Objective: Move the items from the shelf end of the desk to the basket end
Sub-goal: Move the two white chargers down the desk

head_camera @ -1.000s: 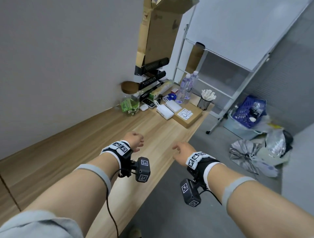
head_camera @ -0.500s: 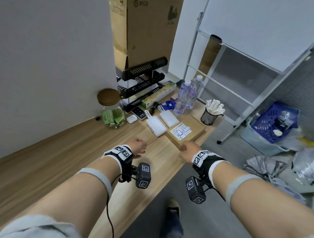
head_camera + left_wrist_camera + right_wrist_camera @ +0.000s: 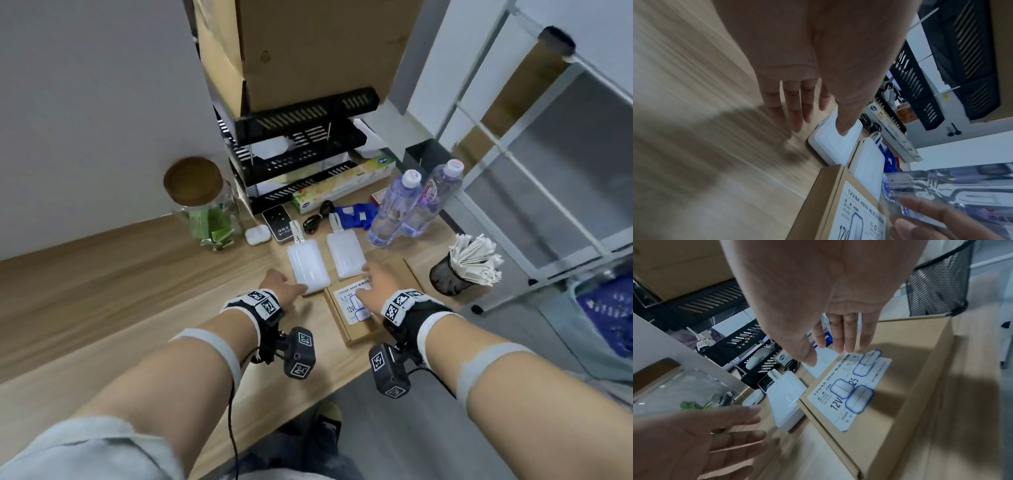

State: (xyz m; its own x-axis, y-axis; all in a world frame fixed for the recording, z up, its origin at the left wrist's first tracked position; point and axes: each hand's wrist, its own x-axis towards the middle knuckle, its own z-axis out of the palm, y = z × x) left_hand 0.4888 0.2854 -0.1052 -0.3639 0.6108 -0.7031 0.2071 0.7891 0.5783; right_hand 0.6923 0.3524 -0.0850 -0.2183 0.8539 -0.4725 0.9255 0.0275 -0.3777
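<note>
Seen from above: a wooden desk (image 3: 102, 291) against a grey wall, with a black three-tier shelf (image 3: 301, 144) at its far end, taken here as the landmark. On top of the shelf, a large cardboard carton (image 3: 308, 51). Left of the shelf, a glass jar (image 3: 205, 212) with a round wooden lid, holding green packets. Right of the shelf and nearer the desk edge, a black mesh cup (image 3: 448, 277) stuffed with white paper-wrapped sticks. Between cup and shelf, two clear water bottles (image 3: 411, 205) standing upright, touching each other.

Directly in front of the shelf, lying flat: a long box of wrap (image 3: 342, 185), a dark slim device (image 3: 279, 224) with a screen, a small white earbud case (image 3: 257, 235), a coiled black cable (image 3: 317, 217) and a blue packet (image 3: 356, 216). Nearer still, side by side, two white rectangular power adapters with rounded corners and folded prongs pointing toward the shelf: the left adapter (image 3: 308, 267) and the right adapter (image 3: 346, 255). In front of the right adapter, a flat brown cardboard box (image 3: 359, 329) with a white label printed in blue outlines and "12V".

Left hand (image 3: 281, 286) spread wide, fingers straight, thumb tip over the near end of the left adapter, holding nothing. Right hand (image 3: 376, 284) also wide open, fingers straight, poised over the box label and the near end of the right adapter; contact not discernible.
</note>
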